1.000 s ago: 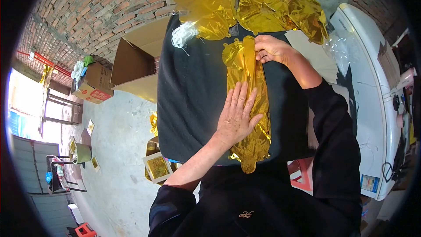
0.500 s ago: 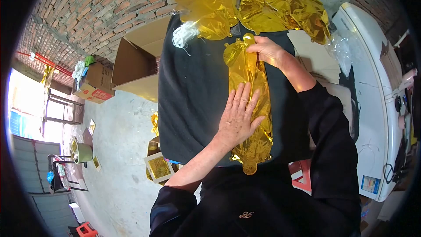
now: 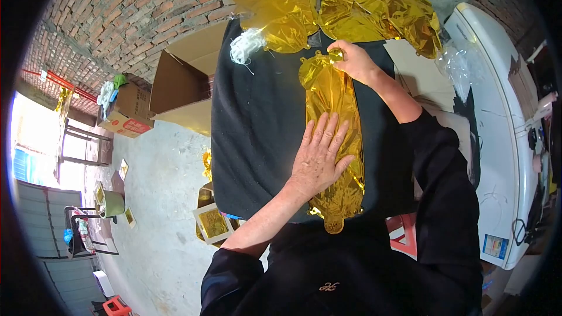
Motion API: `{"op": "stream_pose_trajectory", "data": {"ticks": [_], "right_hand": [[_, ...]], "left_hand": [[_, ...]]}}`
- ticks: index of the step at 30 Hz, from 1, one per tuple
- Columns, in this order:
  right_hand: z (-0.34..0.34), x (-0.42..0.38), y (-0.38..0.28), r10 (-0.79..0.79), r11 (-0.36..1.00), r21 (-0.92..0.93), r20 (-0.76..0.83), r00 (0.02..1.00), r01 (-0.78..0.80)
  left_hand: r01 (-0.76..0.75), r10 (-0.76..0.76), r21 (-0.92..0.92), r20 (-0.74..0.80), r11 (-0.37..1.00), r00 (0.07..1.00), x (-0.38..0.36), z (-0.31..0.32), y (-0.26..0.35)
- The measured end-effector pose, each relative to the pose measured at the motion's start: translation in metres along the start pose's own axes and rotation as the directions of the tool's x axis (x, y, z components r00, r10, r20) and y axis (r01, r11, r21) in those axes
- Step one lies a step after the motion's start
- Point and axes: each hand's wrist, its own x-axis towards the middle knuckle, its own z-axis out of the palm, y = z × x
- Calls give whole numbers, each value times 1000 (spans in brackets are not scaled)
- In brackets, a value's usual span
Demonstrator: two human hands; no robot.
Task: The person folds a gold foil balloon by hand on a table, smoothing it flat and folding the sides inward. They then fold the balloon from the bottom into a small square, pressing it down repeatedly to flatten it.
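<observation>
Gold foil strip (image 3: 333, 102) is pressed flat mid-length by left hand (image 3: 319, 155), far tip pinched by right hand (image 3: 357, 61), long axis running away from body.

Black garment, near edge: we are seeing a small gold monogram (image 3: 328, 285), too curly to read for certain.
Cardboard box, far left: we are noticing red print (image 3: 135, 127), too small to read.
White appliance, near right: we are making out a sticker (image 3: 493, 246), its text too small.
Elsewhere: we are reading no words or numbers.
</observation>
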Motion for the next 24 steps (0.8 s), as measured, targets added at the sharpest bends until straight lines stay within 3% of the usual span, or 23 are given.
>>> {"op": "stream_pose_trajectory", "data": {"ticks": [6, 9, 12, 15, 17, 19, 21, 23, 24], "right_hand": [[1, -3, 5, -337, 937, -146, -126, 933, 318], [-3, -5, 6, -317, 942, -152, -106, 943, 300], [-2, -6, 11, -375, 922, -185, -200, 905, 341], [-4, -24, -13, -559, 824, -269, -236, 795, 500], [7, -49, -26, -618, 777, -280, -161, 770, 565], [12, -79, -37, -696, 644, -316, 136, 705, 697], [20, -104, -39, -563, 629, -384, 375, 737, 676], [22, -112, -30, -442, 687, -404, 428, 788, 604], [23, -114, -26, -380, 712, -414, 451, 807, 567]], "left_hand": [[-6, 6, -10, 2, 1000, 1000, 1, 0, -1], [-8, 8, -20, -3, 1000, 1000, 1, 0, -1], [-7, 7, -22, 6, 1000, 1000, 2, -1, -1], [-8, 8, -21, 7, 1000, 1000, 2, -3, 0], [-10, 10, -21, -4, 1000, 1000, 3, -2, 0], [-4, 5, -13, 16, 1000, 1000, 2, 1, -1], [-1, 1, -2, 69, 1000, 998, 4, -1, -1], [4, -6, 14, 162, 1000, 987, 7, -9, 1], [2, -2, 0, 123, 1000, 992, 5, -6, 0]]}}
